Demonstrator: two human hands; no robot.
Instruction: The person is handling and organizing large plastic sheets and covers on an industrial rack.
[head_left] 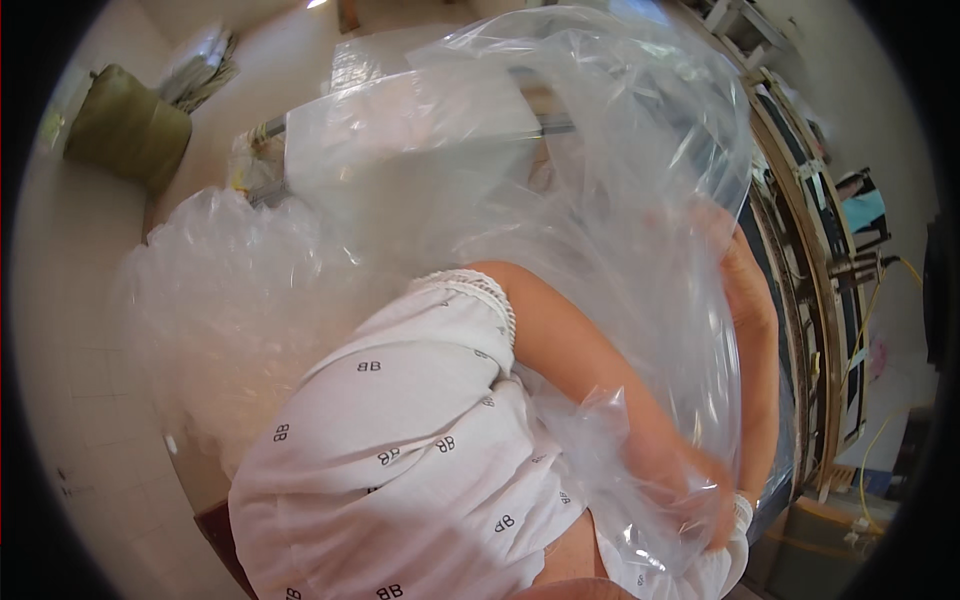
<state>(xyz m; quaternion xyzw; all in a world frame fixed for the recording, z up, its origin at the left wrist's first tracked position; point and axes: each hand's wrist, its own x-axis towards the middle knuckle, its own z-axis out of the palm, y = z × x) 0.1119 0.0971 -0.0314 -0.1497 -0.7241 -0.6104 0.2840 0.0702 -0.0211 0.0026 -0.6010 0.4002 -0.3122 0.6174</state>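
A large, loose sheet of clear plastic film point(640, 130) billows up in front of me and drapes over both arms. My left arm crosses my body to the lower right, where my left hand point(703, 495) is closed at a bunched part of the film; motion blurs its fingers. Farther up on the right, my right hand point(715, 235) is raised against the film. Its fingers are blurred and partly covered by the plastic, so their grip cannot be made out. A big crumpled heap of clear plastic point(230, 290) lies to my left.
Along the right runs a long wooden-edged frame point(815, 230) with dark panels, and a yellow cable point(868, 320) hangs beside it. An olive-green sack point(128, 130) stands on the floor at the far left. A pale, box-like surface point(330, 150) shows beyond the film.
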